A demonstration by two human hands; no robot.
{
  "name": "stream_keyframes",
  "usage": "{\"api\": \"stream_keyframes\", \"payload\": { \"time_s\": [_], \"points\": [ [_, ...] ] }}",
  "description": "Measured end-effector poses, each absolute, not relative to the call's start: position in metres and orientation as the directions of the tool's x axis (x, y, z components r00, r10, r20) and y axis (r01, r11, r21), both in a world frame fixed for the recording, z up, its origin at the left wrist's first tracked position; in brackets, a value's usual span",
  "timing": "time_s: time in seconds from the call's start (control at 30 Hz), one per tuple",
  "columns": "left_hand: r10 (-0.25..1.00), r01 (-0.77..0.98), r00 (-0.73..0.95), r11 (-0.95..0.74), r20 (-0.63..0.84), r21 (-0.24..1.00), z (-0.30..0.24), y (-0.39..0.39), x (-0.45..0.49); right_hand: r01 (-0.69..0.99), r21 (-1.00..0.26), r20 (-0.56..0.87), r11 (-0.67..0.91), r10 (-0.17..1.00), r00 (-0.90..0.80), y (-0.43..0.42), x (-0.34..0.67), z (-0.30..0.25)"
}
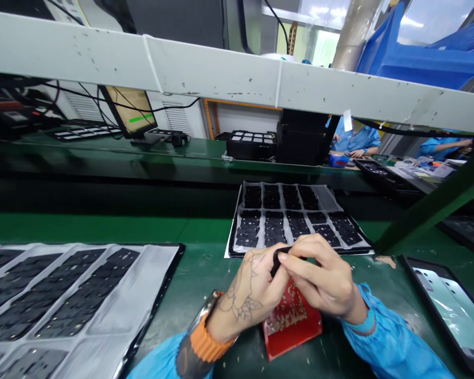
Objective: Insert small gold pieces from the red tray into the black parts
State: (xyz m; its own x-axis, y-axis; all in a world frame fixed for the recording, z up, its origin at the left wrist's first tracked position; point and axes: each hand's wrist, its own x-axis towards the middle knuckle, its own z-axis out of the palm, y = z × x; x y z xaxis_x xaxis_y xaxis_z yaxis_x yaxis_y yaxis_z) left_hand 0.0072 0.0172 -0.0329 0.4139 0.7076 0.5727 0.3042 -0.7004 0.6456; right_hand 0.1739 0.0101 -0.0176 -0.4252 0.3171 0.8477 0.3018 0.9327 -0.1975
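Observation:
Above a red tray [294, 342] I hold a small black part [277, 260] between both hands. My left hand [249, 297], tattooed and with an orange band at the wrist, is closed around one side of it. Thumb and fingers of my right hand [324, 273] pinch together against the part, covering much of it; whether they also hold something smaller is hidden. Many tiny beige pieces [288, 321] lie in the red tray below. Just beyond my hands, a black tray with a pale liner [326, 197] carries flat black parts [274, 226] in its compartments.
To the left lies another lined tray [118, 310] of black parts. A dark tray with a glossy pale sheet [454, 310] is at right. A white shelf beam [221, 81] crosses overhead, and a green post [430, 210] slants at right. Co-workers' blue sleeves [363, 139] show behind.

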Motion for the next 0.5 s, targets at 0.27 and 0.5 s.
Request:
{"api": "stream_keyframes", "payload": {
  "time_s": [0.27,0.5],
  "points": [
    [0.709,0.282,0.395,-0.698,0.584,0.658,-0.0298,0.0173,0.0097,0.293,-0.23,0.849,0.928,0.338,-0.407,0.0122,0.1728,-0.0192],
    [0.709,0.262,0.39,-0.697,0.588,0.667,-0.0311,0.0163,0.0098,0.277,-0.217,0.855,0.936,0.319,-0.408,0.0131,0.1738,-0.0196]
  ]
}}
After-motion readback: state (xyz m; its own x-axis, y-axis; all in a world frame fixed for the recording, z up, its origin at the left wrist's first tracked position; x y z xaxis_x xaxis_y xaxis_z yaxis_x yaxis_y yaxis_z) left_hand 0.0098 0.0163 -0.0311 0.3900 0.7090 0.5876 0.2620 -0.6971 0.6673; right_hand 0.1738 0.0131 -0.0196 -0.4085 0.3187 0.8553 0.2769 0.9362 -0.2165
